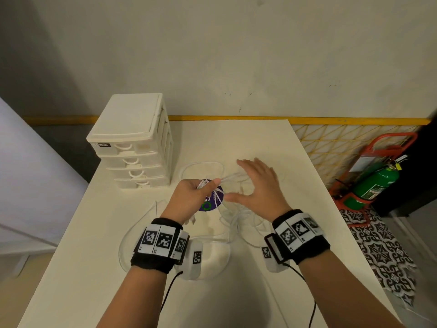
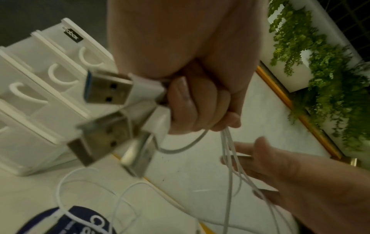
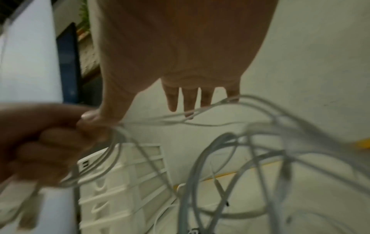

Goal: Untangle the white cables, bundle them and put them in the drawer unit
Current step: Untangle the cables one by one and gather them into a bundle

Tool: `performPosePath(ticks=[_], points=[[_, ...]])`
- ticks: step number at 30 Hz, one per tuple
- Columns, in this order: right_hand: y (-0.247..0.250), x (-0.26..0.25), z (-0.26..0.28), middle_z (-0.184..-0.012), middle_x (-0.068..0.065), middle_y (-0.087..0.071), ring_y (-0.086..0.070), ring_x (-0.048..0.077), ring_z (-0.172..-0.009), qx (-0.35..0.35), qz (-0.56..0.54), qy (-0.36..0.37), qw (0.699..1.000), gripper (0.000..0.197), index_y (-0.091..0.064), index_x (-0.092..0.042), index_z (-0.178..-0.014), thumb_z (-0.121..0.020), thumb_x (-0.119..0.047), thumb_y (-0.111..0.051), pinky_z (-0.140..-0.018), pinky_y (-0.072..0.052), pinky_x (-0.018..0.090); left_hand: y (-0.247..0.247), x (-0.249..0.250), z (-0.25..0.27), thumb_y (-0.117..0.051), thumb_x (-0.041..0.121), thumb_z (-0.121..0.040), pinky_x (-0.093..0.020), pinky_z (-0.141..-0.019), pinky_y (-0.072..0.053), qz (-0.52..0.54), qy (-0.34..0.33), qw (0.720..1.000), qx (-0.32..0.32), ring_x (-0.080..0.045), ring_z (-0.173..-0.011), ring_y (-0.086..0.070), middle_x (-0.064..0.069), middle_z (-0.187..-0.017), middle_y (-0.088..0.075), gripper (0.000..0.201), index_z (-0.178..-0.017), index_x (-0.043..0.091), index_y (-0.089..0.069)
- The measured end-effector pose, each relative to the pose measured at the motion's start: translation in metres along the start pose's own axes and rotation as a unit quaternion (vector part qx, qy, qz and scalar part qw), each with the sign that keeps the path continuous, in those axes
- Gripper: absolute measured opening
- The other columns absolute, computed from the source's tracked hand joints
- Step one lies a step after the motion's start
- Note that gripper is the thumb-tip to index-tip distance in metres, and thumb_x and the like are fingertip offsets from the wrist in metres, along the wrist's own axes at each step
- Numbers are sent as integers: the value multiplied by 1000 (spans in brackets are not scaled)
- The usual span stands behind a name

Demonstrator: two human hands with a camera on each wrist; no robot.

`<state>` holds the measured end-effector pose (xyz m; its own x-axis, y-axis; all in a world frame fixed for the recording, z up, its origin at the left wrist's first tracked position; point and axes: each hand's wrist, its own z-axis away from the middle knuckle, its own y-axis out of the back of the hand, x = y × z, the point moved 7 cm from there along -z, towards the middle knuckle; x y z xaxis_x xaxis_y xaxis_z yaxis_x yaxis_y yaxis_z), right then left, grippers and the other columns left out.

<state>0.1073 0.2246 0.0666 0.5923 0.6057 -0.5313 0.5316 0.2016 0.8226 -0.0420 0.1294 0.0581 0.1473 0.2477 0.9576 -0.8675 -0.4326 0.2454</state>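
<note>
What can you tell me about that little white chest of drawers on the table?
The drawer unit is white plastic, a small upright tower with a flat lid and stacked drawers, each with a curved handle. All drawers look closed. A small dark label sits at the top front corner. It stands at the table's far left corner. Neither hand touches it; a cable loop lies just beside it.

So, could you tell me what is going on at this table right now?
A person is sorting white cables on the white table. Their left hand grips a bunch of them near the USB plugs, while the right hand is open, fingers spread among the strands running out from that fist. Most cable lies looped on the table. The drawer unit stands shut.
</note>
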Motion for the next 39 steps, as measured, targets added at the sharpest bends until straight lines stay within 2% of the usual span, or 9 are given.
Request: performPosePath(ticks=[2,4,6,15,20,25,28,34,39], points=[[-22,-13,2,-140,-5,-48,-32,15,-136,-65,-32,30,997,90,-30,-30,-142,-67,-61,-69,-117,-9,47,-11,10,5,-64,37,-86,-17,-37,-23,39,-10,997,-61,-10,-33,-24,6,-36,-31,52,-45,16,-40],[-34,-19,4,-112,0,-66,-57,16,-105,-54,-69,51,995,58,-50,-22,-128,-77,-38,-72,-111,-27,47,-18,21,10,-61,42,-83,-18,-37,-22,110,-20,987,-116,-11,-35,-20,3,-38,-30,45,-48,17,-48],[-31,-17,4,-87,5,-68,-56,18,-80,5,-71,71,995,27,-63,-15,-104,-78,-20,-69,-92,-44,46,-16,33,12,-56,43,-82,-17,-37,-18,173,-32,974,-140,-10,-36,-18,5,-40,-28,39,-50,20,-56],[22,34,-19,-128,2,-54,-44,23,-126,107,18,29,994,65,-50,-24,-124,-67,-40,-78,-114,-9,50,1,73,16,-43,36,-89,-21,-40,-11,279,-106,942,-154,-6,-38,-16,8,-45,-24,38,-62,16,-61],[93,51,-33,-152,9,-26,-23,28,-141,266,92,-44,959,91,-29,-24,-144,-69,-58,-68,-110,-13,57,9,75,13,-43,36,-93,-21,-40,-13,291,-122,939,-135,-5,-39,-16,10,-45,-25,40,-62,17,-59],[42,61,-35,-156,-1,-20,-5,22,-146,25,142,-52,988,64,-36,-26,-141,-85,-47,-58,-114,-2,55,15,67,9,-41,31,-99,-20,-40,-12,277,-100,951,-96,-7,-39,-14,8,-45,-22,41,-62,15,-53],[13,75,-21,-152,-4,-29,-9,18,-145,-47,125,-70,989,50,-38,-32,-139,-92,-37,-52,-115,-1,53,27,56,8,-42,29,-99,-21,-39,-13,240,-97,965,-46,-9,-39,-15,6,-46,-23,42,-61,16,-55],[12,87,-10,-151,-11,-29,-4,12,-145,-51,83,-38,995,44,-29,-36,-142,-100,-27,-35,-114,11,48,70,40,6,-42,32,-99,-28,-45,-12,263,-99,959,35,-11,-43,-18,5,-48,-26,37,-66,19,-52],[26,140,6,-158,-5,-11,3,17,-146,-46,92,-180,978,44,-26,-36,-144,-100,-31,-32,-116,3,53,105,23,-1,-40,34,-100,-20,-38,-16,369,-65,921,110,-6,-38,-19,9,-45,-27,39,-64,21,-48]])
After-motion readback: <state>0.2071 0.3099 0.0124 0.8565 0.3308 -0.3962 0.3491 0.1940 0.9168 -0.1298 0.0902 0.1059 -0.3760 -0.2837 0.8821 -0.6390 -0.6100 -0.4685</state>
